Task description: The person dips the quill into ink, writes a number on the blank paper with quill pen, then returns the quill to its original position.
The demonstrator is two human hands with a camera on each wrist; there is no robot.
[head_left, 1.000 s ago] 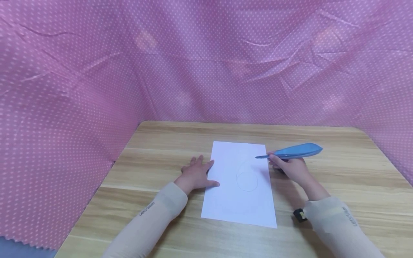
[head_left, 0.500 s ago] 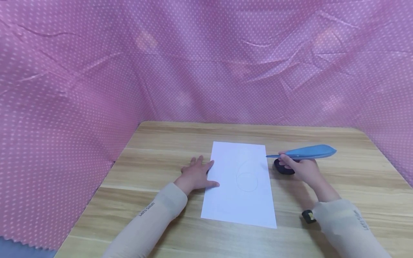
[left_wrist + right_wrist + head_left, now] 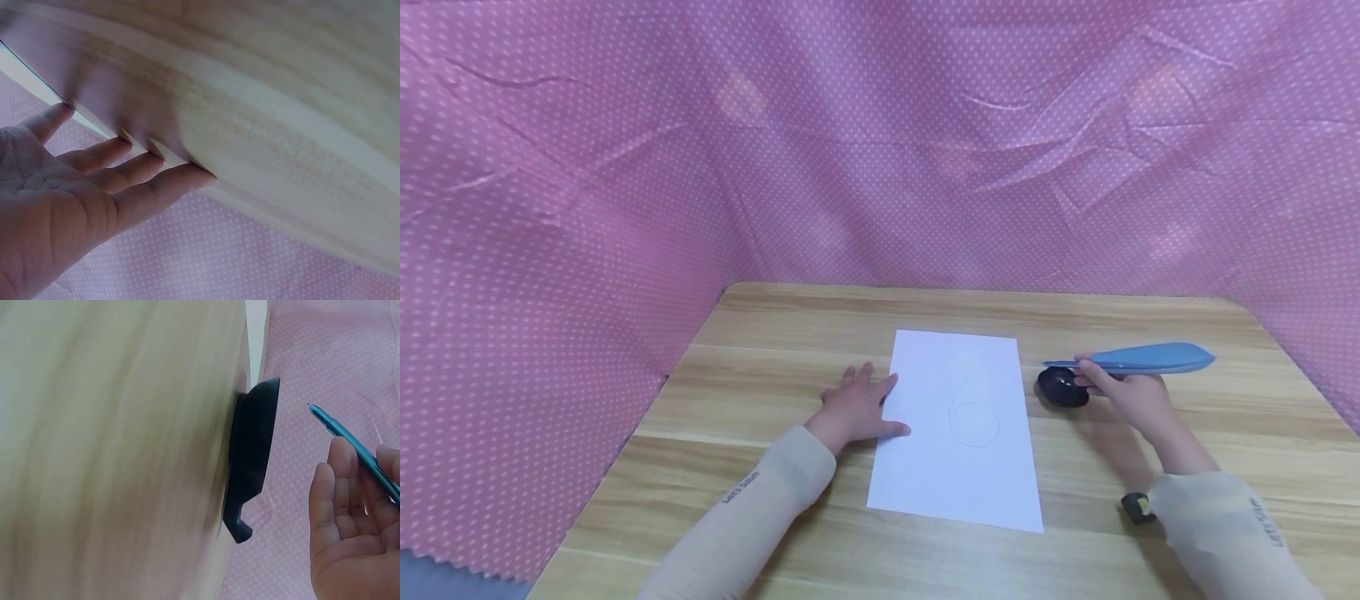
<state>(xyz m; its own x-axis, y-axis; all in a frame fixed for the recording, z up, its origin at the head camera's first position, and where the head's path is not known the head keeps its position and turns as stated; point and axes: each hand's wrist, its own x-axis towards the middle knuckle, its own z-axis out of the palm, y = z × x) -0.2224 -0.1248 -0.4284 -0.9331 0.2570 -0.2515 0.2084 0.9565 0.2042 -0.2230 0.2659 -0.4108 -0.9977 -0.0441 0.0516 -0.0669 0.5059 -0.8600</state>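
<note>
A white sheet of paper (image 3: 925,467) lies on the wooden table, with a thin line drawn on it like a figure 6. My left hand (image 3: 856,408) rests flat with spread fingers at the sheet's left edge, thumb and forefinger over the paper. In the left wrist view its fingertips (image 3: 203,176) touch the tabletop. Raised to the right of the sheet, my right hand (image 3: 1138,402) pinches a blue feather pen (image 3: 1153,358), its tip pointing left. Just below that tip sits a glossy black rounded base (image 3: 1062,388). In the right wrist view the pen's teal barrel (image 3: 347,434) shows, tip clear of the table.
The wooden tabletop (image 3: 760,325) has rounded far corners. Pink dotted cloth (image 3: 880,167) hangs behind it and along both sides. A small black wrist device (image 3: 1138,507) sticks out by the right sleeve.
My right hand has moved to the right with the feather pen, away from over the paper, uncovering the black base. The left hand and the sheet have stayed put.
</note>
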